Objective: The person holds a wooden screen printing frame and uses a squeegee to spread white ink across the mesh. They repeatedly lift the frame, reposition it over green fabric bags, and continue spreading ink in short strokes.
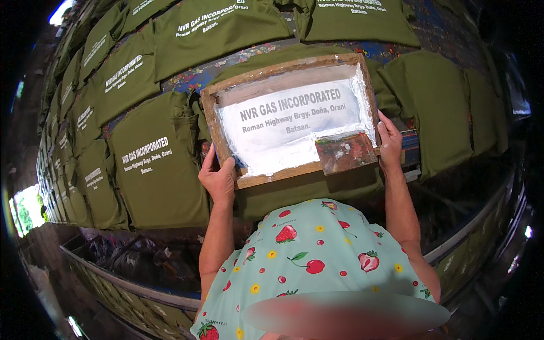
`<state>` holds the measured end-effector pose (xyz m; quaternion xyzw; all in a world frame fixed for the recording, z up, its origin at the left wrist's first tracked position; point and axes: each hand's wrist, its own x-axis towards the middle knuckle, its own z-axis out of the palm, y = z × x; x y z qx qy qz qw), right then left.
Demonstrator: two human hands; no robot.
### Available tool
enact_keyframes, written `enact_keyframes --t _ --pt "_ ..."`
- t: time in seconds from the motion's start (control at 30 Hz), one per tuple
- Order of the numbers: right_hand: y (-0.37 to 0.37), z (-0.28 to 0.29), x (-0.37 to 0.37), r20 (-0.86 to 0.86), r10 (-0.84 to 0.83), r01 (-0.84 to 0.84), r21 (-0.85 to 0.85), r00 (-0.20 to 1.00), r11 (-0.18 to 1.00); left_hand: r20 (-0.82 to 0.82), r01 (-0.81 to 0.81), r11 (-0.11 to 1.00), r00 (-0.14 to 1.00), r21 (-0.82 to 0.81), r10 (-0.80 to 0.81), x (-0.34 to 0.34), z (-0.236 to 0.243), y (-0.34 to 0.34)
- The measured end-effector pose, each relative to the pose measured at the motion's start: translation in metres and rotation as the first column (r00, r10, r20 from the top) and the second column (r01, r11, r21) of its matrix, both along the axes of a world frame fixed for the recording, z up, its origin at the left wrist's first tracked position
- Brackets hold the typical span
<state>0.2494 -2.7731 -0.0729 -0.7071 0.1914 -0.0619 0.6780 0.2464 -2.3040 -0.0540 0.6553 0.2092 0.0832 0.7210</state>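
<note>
A wooden-framed printing screen (pixel 294 110) is held in both hands over an olive-green shirt (pixel 306 190), whose cloth shows past the frame's near and far edges. White ink coats the mesh, and grey lettering stands out in its middle. My left hand (pixel 218 177) grips the frame's lower left corner, thumb on top. On the right side rail, my right hand (pixel 390 141) has its fingers closed around the wood. A paint-stained squeegee or flat card (pixel 345 153) rests on the frame's near right corner. Whether the screen touches the shirt cannot be told.
Olive-green shirts with white printing (pixel 156 164) lie in rows to the left and at the far side. A plain olive shirt (pixel 436 113) lies to the right. The table top (pixel 195 76) is spotted with coloured paint. A rail (pixel 136 289) runs along the near left.
</note>
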Motion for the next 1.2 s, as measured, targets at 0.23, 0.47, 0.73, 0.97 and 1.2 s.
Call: enact_keyframes --t 0.23,0.47,0.73,0.97,1.2 --pt "-0.0004 -0.0034 0.0032 0.025 -0.002 0.003 -0.051 1.0 0.999 0.001 -0.007 1.0 1.0 -0.005 0.007 0.0016 -0.0013 0.0026" --pt "0.0004 -0.0025 0.0019 0.035 -0.008 0.013 -0.143 0.999 0.99 -0.026 0.013 1.0 1.0 -0.01 -0.013 0.0055 -0.0017 0.0025" --pt "0.0032 -0.0018 0.0029 0.061 -0.01 0.018 -0.13 0.998 0.991 0.026 0.018 1.0 0.999 0.01 -0.019 0.0074 0.0051 0.0005" --pt "0.0023 0.0009 -0.0011 0.065 -0.006 0.013 -0.112 0.998 0.994 -0.018 0.018 0.999 1.0 0.042 -0.017 0.0078 0.0043 0.0003" --pt "0.0025 -0.0017 0.0007 0.028 -0.049 0.05 -0.016 0.998 0.999 -0.02 -0.024 1.0 0.999 0.006 0.024 0.0064 0.0036 0.0001"
